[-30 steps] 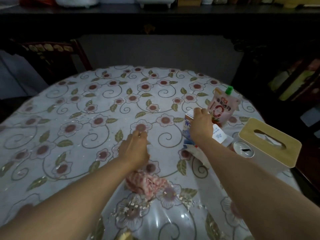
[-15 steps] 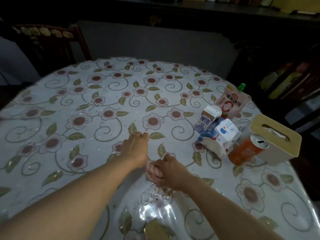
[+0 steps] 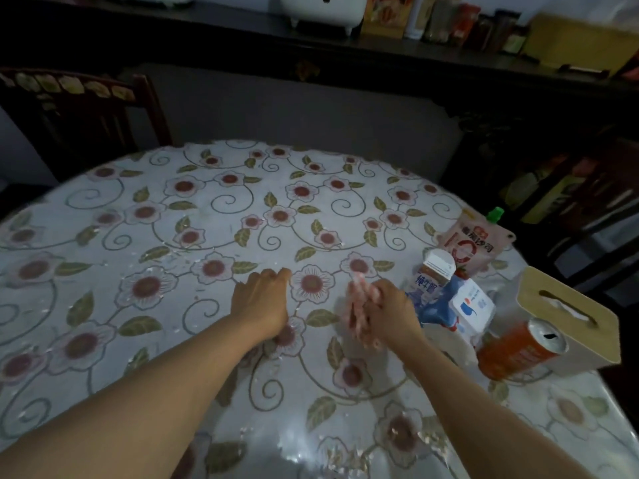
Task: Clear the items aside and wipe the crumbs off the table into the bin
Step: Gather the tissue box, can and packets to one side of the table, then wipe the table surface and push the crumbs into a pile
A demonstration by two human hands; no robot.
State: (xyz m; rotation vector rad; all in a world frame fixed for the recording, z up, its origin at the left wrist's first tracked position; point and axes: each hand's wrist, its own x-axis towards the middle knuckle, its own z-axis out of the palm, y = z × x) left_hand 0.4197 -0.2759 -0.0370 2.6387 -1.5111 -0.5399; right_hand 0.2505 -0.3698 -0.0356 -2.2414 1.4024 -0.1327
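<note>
My right hand (image 3: 389,311) grips a pink and white cloth (image 3: 358,305) just above the round table (image 3: 173,236) with its flowered plastic cover. My left hand (image 3: 262,299) rests on the cover beside it, fingers curled under, holding nothing. Small pale crumbs (image 3: 166,261) lie scattered on the cover left of my hands. At the right edge stand a small milk carton (image 3: 432,274), a blue and white pack (image 3: 463,305), a pouch with a green cap (image 3: 473,240), an orange can (image 3: 518,347) and a tissue box with a wooden lid (image 3: 567,316).
A dark wooden chair (image 3: 79,108) stands behind the table at the left. A dark sideboard (image 3: 380,53) with jars and a white appliance runs along the back. More dark furniture (image 3: 587,188) is close to the table's right edge. No bin is in view.
My right hand left the milk carton, picked up the pink cloth near the front edge, and has carried it forward and right. The left hand stayed where it was.
</note>
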